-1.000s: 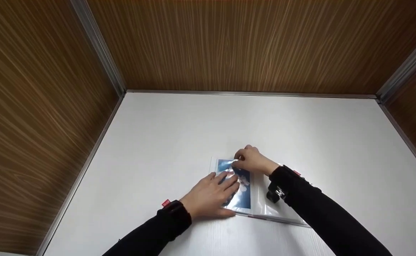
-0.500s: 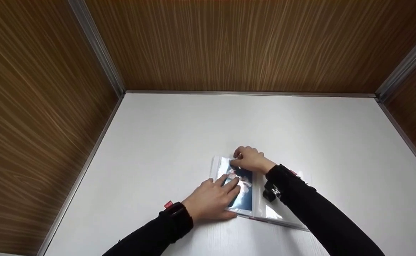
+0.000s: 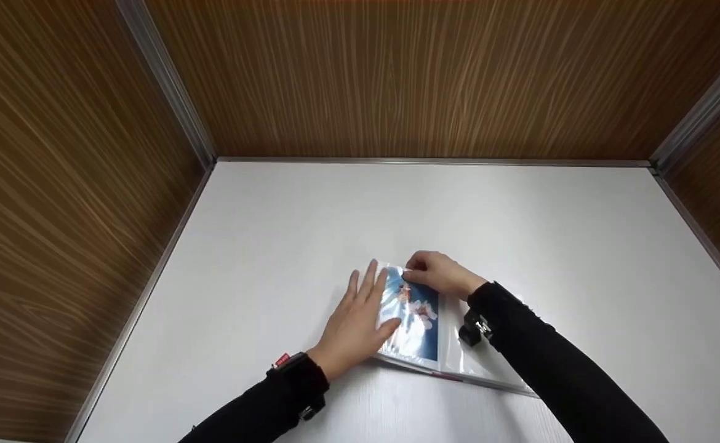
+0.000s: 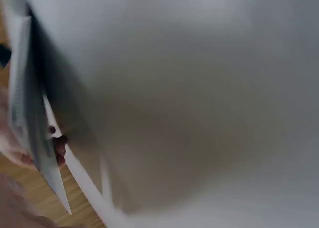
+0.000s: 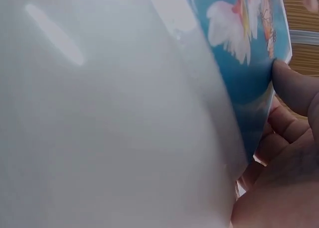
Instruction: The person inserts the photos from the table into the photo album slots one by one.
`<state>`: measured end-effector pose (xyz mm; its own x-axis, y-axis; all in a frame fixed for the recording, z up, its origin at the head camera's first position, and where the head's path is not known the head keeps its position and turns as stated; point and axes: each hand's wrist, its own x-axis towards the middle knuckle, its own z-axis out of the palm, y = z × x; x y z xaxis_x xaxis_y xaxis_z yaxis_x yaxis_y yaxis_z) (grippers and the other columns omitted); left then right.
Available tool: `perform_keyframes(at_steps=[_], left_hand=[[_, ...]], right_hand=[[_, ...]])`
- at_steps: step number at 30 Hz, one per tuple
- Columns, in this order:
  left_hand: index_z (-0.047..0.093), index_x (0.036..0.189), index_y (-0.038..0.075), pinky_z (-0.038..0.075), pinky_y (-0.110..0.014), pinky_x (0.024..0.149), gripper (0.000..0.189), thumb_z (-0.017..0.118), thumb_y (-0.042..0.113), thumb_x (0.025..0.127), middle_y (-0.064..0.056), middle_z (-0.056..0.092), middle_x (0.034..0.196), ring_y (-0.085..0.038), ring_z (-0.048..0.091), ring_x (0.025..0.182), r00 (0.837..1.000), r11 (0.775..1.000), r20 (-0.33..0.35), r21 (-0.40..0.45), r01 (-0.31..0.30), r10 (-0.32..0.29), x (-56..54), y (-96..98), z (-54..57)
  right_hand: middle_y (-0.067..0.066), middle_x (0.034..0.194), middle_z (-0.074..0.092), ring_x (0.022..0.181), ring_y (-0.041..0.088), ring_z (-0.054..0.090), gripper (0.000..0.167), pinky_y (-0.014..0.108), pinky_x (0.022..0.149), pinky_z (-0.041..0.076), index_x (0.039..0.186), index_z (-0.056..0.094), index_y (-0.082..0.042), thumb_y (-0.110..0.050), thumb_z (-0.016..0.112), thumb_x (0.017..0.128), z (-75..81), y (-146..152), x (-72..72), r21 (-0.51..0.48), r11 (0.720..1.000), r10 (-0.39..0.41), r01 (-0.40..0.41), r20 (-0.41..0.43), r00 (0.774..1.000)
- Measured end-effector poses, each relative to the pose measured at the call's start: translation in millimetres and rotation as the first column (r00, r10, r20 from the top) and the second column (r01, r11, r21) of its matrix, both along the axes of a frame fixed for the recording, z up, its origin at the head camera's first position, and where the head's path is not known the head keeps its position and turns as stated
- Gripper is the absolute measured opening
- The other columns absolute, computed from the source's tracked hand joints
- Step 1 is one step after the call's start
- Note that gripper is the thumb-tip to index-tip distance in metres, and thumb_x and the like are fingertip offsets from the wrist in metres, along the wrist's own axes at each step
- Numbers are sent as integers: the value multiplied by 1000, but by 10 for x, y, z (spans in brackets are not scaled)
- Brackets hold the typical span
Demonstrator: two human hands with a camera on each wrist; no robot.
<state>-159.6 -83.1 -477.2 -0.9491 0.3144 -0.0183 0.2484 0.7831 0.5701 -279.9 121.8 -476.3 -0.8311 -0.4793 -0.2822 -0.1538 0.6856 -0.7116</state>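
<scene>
A photo album [image 3: 480, 367] with clear sleeves lies on the white table. On its left side sits a blue photo [image 3: 426, 341] with a pale flower and an orange butterfly. My right hand [image 3: 442, 275] pinches the photo's top edge together with its sleeve. In the right wrist view the thumb [image 5: 294, 88] is on the front and the other fingers are behind. My left hand [image 3: 352, 321] lies with straight, spread fingers along the photo's left edge. The left wrist view shows the album's pages [image 4: 30, 103] edge-on, partly raised.
The white table [image 3: 286, 227] stretches around the album. Brown wood-grain panels [image 3: 428, 80] with metal edging stand at the back, left and right.
My left hand has slid from the photo's lower middle up and left to its left edge, its fingers now pointing up. The right hand stays at the top edge.
</scene>
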Motion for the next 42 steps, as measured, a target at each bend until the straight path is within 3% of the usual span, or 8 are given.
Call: perform_keyframes(at_steps=[2,5,8,12,24,30,37,42], left_hand=[[12,156,8,30,-45,116,90,66,34,90,-16,31,156,-33,31,143,975,964,183,210,-163,125,-40,-27,25],[21,154,6,43,-40,106,91,74,25,82,-21,51,141,-29,52,128,895,859,391,362,-363,213,-89,-71,49],[46,138,-2,54,-33,87,73,79,23,77,-20,63,122,-24,65,104,828,782,537,442,-440,162,-103,-116,40],[65,104,-4,55,-24,65,39,80,19,76,-11,71,90,-14,67,74,759,729,650,501,-466,39,-88,-176,-3],[63,100,-6,56,-26,63,29,75,13,82,-9,69,85,-14,67,70,771,701,636,534,-473,36,-146,-389,-3],[62,108,-7,59,-29,65,35,73,16,84,-14,70,92,-17,70,73,768,678,634,528,-512,86,-194,-608,68],[63,106,-3,59,-30,62,33,74,19,83,-12,69,89,-17,69,71,751,678,630,464,-569,199,-292,-792,119],[66,102,-1,58,-30,61,30,75,19,82,-11,69,86,-17,68,69,760,672,597,456,-583,255,-377,-851,195]], right_hand=[[4,95,65,86,16,59,27,31,81,49,106,65,-9,-32,65,92,-5,5,-3,-12,1000,-11,11,16,1000],[4,95,66,84,16,59,27,30,80,48,106,65,-9,-32,66,91,-16,9,-10,-18,1000,-15,15,23,1000],[3,94,66,84,15,59,27,29,79,48,106,66,-10,-32,66,91,-23,10,-12,-20,1000,-17,17,21,1000],[3,97,68,87,15,61,27,32,83,50,107,68,-11,-33,66,91,-20,5,-6,-21,1000,-10,10,17,1000],[16,131,59,122,36,53,40,53,104,40,131,58,-4,-24,58,96,180,603,29,10,999,-48,51,-222,974],[16,152,37,141,38,31,60,57,113,28,150,35,-12,-33,56,98,140,1046,252,5,997,-74,77,-223,972],[11,161,19,146,38,19,76,60,115,22,155,24,-22,-44,61,93,-4,1154,635,72,994,94,-78,-258,961],[5,162,18,147,36,21,78,57,115,24,154,26,-27,-45,65,89,-84,1058,792,169,969,227,-182,-304,925]])
